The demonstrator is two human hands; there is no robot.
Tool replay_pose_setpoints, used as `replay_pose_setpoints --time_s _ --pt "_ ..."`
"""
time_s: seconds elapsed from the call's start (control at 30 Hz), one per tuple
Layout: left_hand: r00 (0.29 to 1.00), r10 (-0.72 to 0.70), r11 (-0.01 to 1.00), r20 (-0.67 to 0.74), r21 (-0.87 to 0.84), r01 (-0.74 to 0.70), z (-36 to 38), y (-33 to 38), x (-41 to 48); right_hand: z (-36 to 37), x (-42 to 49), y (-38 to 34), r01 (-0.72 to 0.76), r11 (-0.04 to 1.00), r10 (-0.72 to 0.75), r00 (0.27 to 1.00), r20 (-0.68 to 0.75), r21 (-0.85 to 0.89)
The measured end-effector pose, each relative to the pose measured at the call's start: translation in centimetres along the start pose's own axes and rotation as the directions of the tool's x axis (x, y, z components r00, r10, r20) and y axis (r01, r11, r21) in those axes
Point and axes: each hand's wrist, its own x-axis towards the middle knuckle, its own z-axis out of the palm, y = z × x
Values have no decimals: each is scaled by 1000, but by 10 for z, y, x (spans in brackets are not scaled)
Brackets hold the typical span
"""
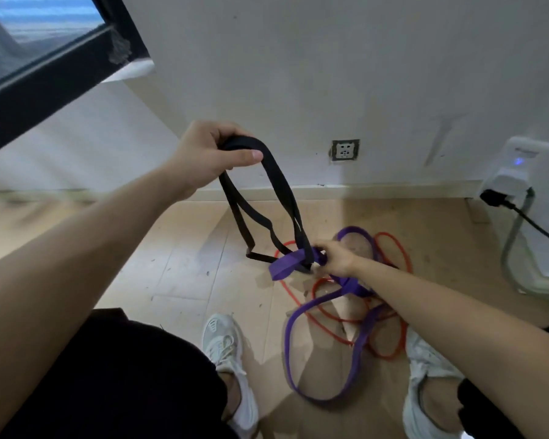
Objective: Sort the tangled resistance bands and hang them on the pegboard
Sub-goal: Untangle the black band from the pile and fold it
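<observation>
My left hand (208,153) is raised and closed around the top of a black band (276,182), whose loops hang down towards the floor. Lower down, my right hand (336,258) pinches a purple band (286,267) where it wraps around the black one. The rest of the purple band trails in a big loop on the wooden floor between my feet. A thin red band (390,350) lies tangled under and around the purple one. No pegboard is in view.
A white wall with a socket (345,150) stands close ahead. At the right is a white appliance (517,172) with a black plug and a grey hose. A dark-framed window (45,58) is at upper left. My white shoes (225,346) flank the bands.
</observation>
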Motion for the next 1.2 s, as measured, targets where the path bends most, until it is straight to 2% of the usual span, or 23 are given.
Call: replay_pose_setpoints --time_s 0.1,0.23,0.4,0.53,0.6,0.67,0.77,0.83,0.93,1.0,1.1,1.2 --pt "999 -33 999 -20 34 33 1 -4 -3 4 5 2 -2 1000 1 999 -48 -27" --pt "996 -92 994 -20 60 93 -7 -15 -4 -22 1 -11 22 976 -25 1000 -11 -218" --pt "977 -159 976 143 172 134 -8 -21 -7 -65 -5 -29 94 936 -74 995 72 -339" --pt "958 -203 956 203 251 150 -8 -27 -8 -98 -16 -36 117 913 -103 993 57 -390" --pt "960 -209 958 186 237 163 -9 -29 -7 -107 -23 -37 125 964 -139 989 -44 -234" --pt "959 -214 957 188 235 167 -8 -30 -7 -111 -33 -37 144 986 -125 970 -208 79" --pt "953 -217 953 212 259 160 -5 -28 -7 -111 -44 -29 182 894 -9 921 -391 409" --pt "953 -212 949 216 278 148 -3 -27 -6 -111 -46 -19 172 857 75 892 -446 487" --pt "960 -199 945 196 298 135 -1 -25 -3 -106 -45 -3 65 922 148 851 -504 381" --pt "968 -194 948 161 285 142 -1 -24 -1 -103 -49 5 -83 975 176 851 -495 204" --pt "975 -186 954 122 259 150 -1 -23 1 -95 -55 13 -302 953 269 885 -379 -29" --pt "977 -181 955 108 255 149 0 -22 1 -89 -54 20 -378 918 330 897 -294 -122"
